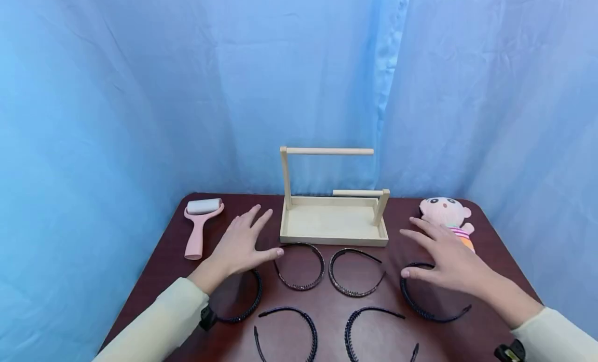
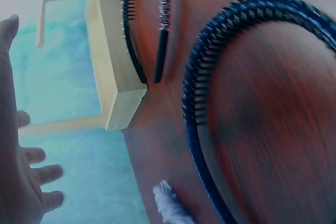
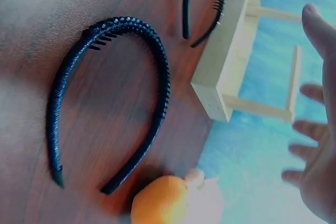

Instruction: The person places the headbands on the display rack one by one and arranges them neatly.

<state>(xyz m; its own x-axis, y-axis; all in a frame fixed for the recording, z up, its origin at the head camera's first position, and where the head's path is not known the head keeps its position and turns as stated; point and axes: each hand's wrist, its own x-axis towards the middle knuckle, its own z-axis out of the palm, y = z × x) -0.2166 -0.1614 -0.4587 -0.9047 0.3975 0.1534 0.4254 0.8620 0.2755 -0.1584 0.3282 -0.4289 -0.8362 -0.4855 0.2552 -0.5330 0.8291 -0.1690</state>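
My left hand [image 1: 243, 242] hovers with fingers spread over the table's left side, holding nothing. Below its wrist lies a dark toothed headband [image 1: 258, 294], seen large in the left wrist view. My right hand [image 1: 448, 258], also spread and holding nothing, is above another dark headband [image 1: 411, 299] that it partly covers. Two speckled headbands, one left [image 1: 321, 268] and one right [image 1: 333, 273], lie between the hands. Nearer the front are two more dark headbands, left [image 1: 314, 333] and right [image 1: 348, 333]. Behind them stands a pale wooden rack [image 1: 334, 242] with a tray base and two horizontal bars.
A pink-handled lint roller [image 1: 195, 237] lies at the back left of the dark red table [image 1: 252, 201]. At the back right is a pink plush toy [image 1: 444, 211], partly hidden by my right hand. Blue curtains [image 1: 299, 81] hang behind the table.
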